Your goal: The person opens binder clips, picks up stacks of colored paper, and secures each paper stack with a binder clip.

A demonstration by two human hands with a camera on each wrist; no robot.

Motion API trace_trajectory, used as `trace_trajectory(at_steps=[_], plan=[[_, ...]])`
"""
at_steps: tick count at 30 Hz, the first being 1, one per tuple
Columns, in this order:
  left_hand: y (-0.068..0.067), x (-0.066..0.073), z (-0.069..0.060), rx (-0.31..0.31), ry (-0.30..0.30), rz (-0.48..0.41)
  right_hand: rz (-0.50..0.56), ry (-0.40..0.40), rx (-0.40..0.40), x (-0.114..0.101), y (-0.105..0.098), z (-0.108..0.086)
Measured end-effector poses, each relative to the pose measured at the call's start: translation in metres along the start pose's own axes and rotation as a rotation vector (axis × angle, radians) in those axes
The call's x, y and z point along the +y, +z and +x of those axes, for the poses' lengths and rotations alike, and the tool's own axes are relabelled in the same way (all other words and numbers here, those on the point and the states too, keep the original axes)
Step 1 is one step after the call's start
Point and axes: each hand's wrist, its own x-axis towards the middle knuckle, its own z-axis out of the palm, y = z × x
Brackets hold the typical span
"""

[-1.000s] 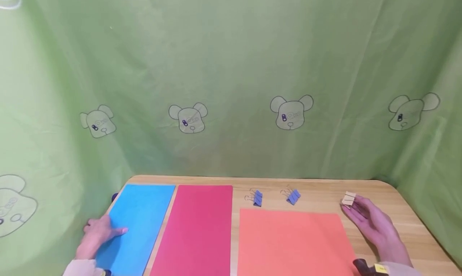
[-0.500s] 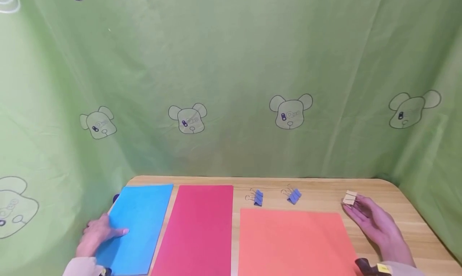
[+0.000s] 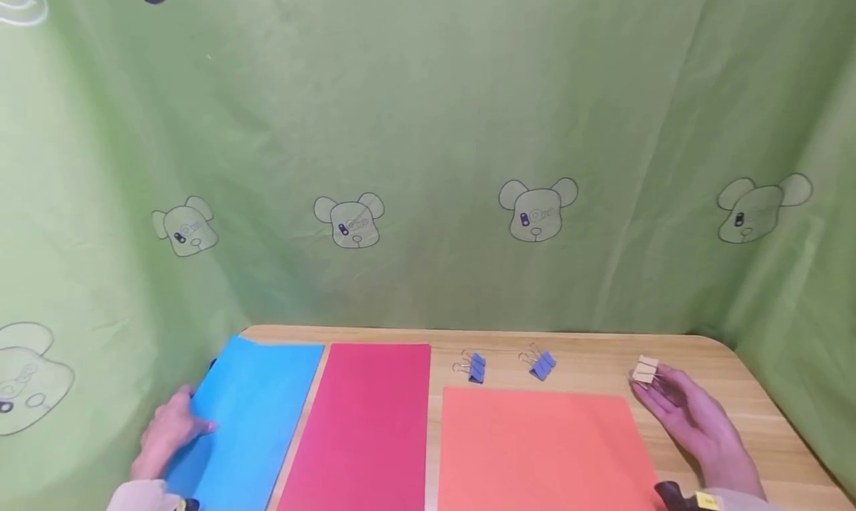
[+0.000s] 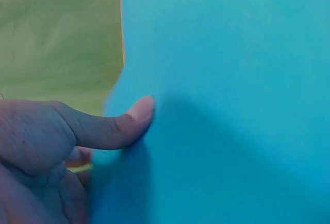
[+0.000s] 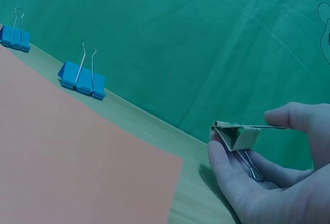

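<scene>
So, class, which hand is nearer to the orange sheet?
Right. The right hand is just right of the orange sheet; the left hand grips the blue sheet, farther off.

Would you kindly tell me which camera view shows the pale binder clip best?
The right wrist view: the pale binder clip appears large there, held by the right hand, with its triangular end visible. The head view shows it small; the left wrist view does not show it.

Wood-grain table (image 3: 595,366): blue sheet (image 3: 257,422), magenta sheet (image 3: 368,422), orange sheet (image 3: 545,451), two blue binder clips (image 3: 477,368).
</scene>
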Motion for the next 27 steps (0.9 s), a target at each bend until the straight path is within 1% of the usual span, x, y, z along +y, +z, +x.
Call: trace_trajectory(at_steps=[4, 7, 10, 13, 16, 17, 20, 23, 27], plan=[[-0.003, 0.001, -0.001, 0.087, 0.096, -0.029, -0.026, -0.009, -0.008, 0.000, 0.001, 0.000], [-0.009, 0.008, -0.004, 0.154, 0.158, -0.039, -0.046, -0.009, -0.009, 0.001, 0.001, 0.000], [-0.021, 0.022, -0.009, 0.214, 0.216, -0.026, -0.043, -0.009, -0.017, 0.001, 0.001, -0.001], [-0.034, 0.041, -0.018, 0.294, 0.264, -0.010, -0.044, -0.007, -0.017, 0.001, 0.001, -0.002], [-0.047, 0.061, -0.025, 0.359, 0.292, 0.005, -0.046, -0.007, -0.021, 0.000, 0.001, -0.001], [-0.051, 0.068, -0.027, 0.372, 0.300, 0.011, -0.048, -0.008, -0.022, 0.000, 0.001, -0.001], [-0.060, 0.088, -0.033, 0.379, 0.331, 0.027, -0.042, -0.008, -0.023, -0.001, 0.001, -0.001], [-0.066, 0.104, -0.037, 0.367, 0.401, 0.041, -0.031, -0.001, -0.021, -0.002, -0.001, -0.001], [-0.072, 0.123, -0.044, 0.344, 0.514, 0.040, -0.031, 0.008, -0.027, -0.002, -0.003, -0.002]])
